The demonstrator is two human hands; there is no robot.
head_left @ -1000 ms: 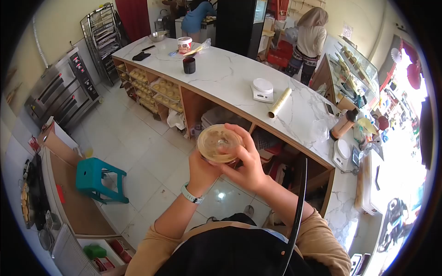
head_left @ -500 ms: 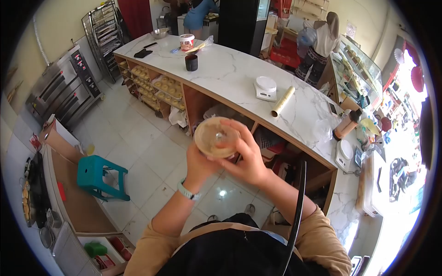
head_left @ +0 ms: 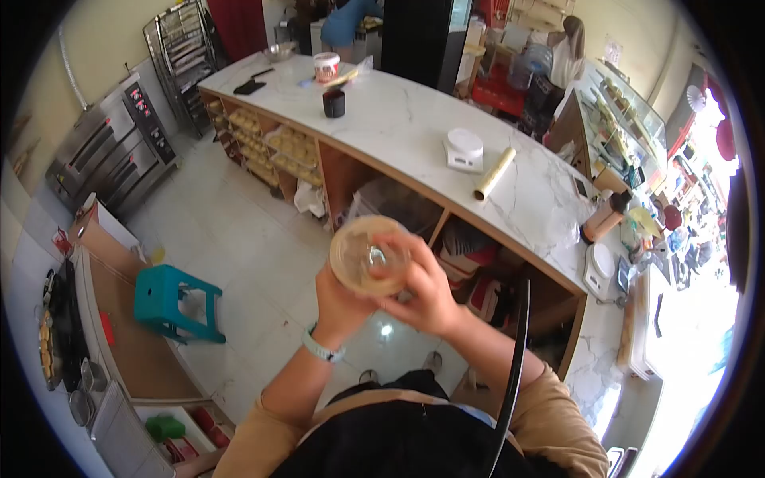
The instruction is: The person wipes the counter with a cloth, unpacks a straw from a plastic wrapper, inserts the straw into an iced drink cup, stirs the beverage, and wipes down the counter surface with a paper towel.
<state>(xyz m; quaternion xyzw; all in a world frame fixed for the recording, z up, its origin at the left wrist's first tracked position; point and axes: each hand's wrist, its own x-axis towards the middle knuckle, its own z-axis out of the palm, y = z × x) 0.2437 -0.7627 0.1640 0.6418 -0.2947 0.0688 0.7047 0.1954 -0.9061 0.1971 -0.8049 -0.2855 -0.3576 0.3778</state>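
A clear round plastic container (head_left: 358, 248) with a pale tan rim is held up in front of my body, above the floor. My left hand (head_left: 339, 301) wraps its lower left side, a light wristband on that wrist. Curled around the right side is my right hand (head_left: 422, 291), its fingers lying across the container's top. Whatever the container holds is too blurred to make out.
The marble counter (head_left: 390, 119) carries a kitchen scale (head_left: 464, 151), a gold roll (head_left: 495, 174), a dark cup (head_left: 334, 103) and a white tub (head_left: 326, 68). A teal stool (head_left: 177, 303) stands left, an oven (head_left: 115, 143) beyond. Two people are at the back.
The container and both hands have shifted slightly left. The person at the back right has bent lower beside the large water bottle.
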